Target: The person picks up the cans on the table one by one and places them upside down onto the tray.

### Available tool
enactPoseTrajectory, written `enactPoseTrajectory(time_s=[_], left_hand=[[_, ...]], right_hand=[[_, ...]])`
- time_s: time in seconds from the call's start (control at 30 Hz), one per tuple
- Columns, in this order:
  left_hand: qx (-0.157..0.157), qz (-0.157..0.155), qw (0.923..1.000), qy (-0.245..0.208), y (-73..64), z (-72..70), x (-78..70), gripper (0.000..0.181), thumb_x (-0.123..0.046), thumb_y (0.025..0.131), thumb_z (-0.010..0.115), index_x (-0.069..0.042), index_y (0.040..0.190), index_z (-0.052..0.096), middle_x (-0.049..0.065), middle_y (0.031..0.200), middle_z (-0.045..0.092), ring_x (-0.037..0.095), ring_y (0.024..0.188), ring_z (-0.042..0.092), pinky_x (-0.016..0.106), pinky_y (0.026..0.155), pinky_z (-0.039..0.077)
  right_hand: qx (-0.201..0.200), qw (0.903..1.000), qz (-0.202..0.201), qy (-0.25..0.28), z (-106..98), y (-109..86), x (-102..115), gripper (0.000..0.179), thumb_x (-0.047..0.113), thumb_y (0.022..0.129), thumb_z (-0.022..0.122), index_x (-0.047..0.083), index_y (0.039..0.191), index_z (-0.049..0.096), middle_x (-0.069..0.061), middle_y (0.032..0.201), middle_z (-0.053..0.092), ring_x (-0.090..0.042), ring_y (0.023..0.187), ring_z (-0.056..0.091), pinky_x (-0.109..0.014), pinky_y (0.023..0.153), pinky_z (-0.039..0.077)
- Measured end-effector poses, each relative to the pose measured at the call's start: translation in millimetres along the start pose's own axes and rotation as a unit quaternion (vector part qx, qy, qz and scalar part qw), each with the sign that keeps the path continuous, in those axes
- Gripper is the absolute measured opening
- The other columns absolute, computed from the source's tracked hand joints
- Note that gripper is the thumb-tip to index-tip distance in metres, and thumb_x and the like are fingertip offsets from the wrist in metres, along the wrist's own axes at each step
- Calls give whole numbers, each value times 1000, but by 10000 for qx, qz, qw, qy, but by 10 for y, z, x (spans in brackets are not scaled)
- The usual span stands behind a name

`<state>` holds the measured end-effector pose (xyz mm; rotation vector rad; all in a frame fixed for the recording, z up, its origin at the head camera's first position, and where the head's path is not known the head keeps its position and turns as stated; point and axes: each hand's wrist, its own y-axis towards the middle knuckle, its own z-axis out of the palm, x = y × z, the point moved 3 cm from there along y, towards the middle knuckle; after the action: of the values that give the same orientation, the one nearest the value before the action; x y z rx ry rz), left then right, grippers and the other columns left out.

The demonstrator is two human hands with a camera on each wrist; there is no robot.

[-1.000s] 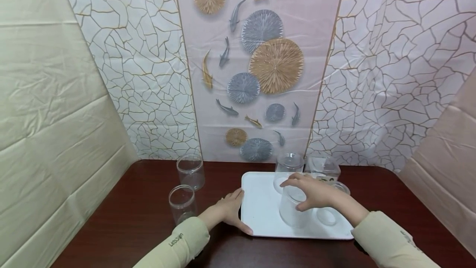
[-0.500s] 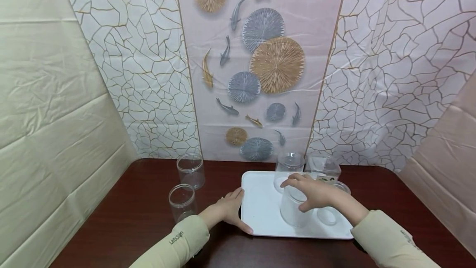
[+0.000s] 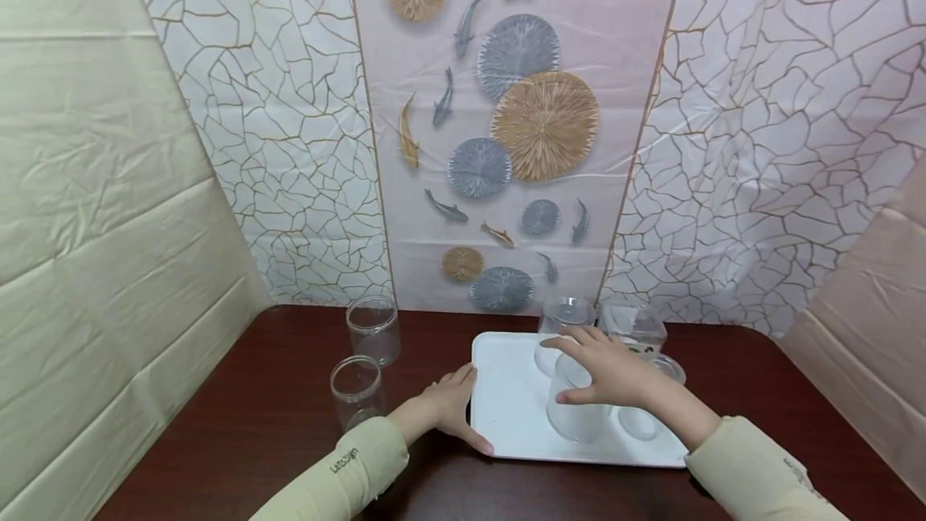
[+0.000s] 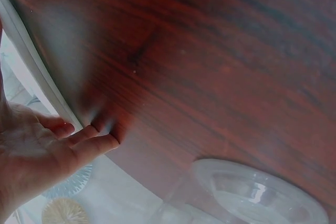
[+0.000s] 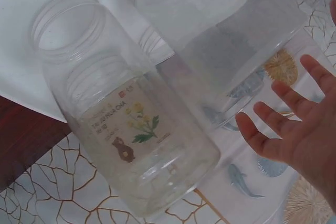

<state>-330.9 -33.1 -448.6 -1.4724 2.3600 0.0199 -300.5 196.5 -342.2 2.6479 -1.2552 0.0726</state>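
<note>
A white tray (image 3: 510,392) lies on the table, and my left hand (image 3: 448,407) touches its left edge with straight fingers, the thumb at the front corner. My right hand (image 3: 611,368) is above the tray over a clear jar (image 3: 579,416), fingers spread and loosely bent. Behind that jar stands another clear jar (image 3: 560,316). Further right is a clear container (image 3: 637,324), partly hidden by the right hand. In the right wrist view a clear jar with a flower label (image 5: 131,129) shows, and the right hand (image 5: 304,124) is apart from it with nothing between its fingers.
Two clear jars stand on the dark table (image 3: 239,424) left of the tray, one farther back (image 3: 374,336) and one nearer (image 3: 358,396). A patterned cloth wall (image 3: 499,143) rises behind the table, with plain cloth on both sides.
The right hand has spread a little wider, its thumb shifting left and its fingers lifting slightly. The left hand and the tray stay in place. The head view has shifted slightly.
</note>
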Motion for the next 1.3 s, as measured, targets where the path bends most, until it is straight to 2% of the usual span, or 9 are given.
enactPoseTrajectory(time_s=[0.1,0.33,0.6,0.7,0.9,1.1,1.3], left_hand=[[-11,7,10000,45,1,-3,-9,123,-60,59,81,-1,149,21,11,156,20,32,141,27,55,107,32],[7,-17,9999,126,4,-8,4,123,-61,60,80,-1,149,20,12,156,19,32,141,27,55,106,33],[-69,5,10000,-32,-12,-44,7,121,-57,60,82,1,148,21,14,155,21,34,139,29,57,106,32],[-73,25,9999,-106,-13,-31,3,121,-56,61,82,2,148,21,14,155,21,34,140,28,57,107,31],[-117,146,9995,-235,-35,-6,-35,117,-54,63,82,3,147,22,16,154,24,37,139,29,60,107,29],[-206,231,9984,-479,-112,0,-47,112,-49,66,81,5,146,23,20,151,30,38,138,30,62,106,28],[-208,231,9985,-456,-185,29,-48,104,-49,73,76,7,144,26,20,148,36,40,136,34,62,104,31]], right_hand=[[-180,9997,-29,-191,-7,-3,41,66,43,78,73,15,133,50,-21,135,47,-44,121,45,-71,88,37],[-265,9990,-126,-348,-39,13,102,73,43,77,74,19,139,45,-16,135,48,-40,122,46,-70,89,37],[-540,9978,-364,-131,-52,45,245,75,44,77,74,19,140,44,-11,134,50,-36,121,48,-64,90,40],[-747,9962,-440,-66,-29,44,330,73,39,76,76,19,139,45,-11,132,52,-35,120,48,-63,88,40],[-1285,9916,-161,3,39,7,465,69,29,73,80,18,135,50,-9,128,55,-33,117,51,-60,85,42],[-1808,9821,56,526,65,-19,508,69,19,73,80,15,135,49,-7,125,57,-30,116,53,-56,85,44],[-1909,9799,32,582,122,-69,495,65,17,73,79,14,132,51,-5,122,59,-29,113,55,-54,86,45]])
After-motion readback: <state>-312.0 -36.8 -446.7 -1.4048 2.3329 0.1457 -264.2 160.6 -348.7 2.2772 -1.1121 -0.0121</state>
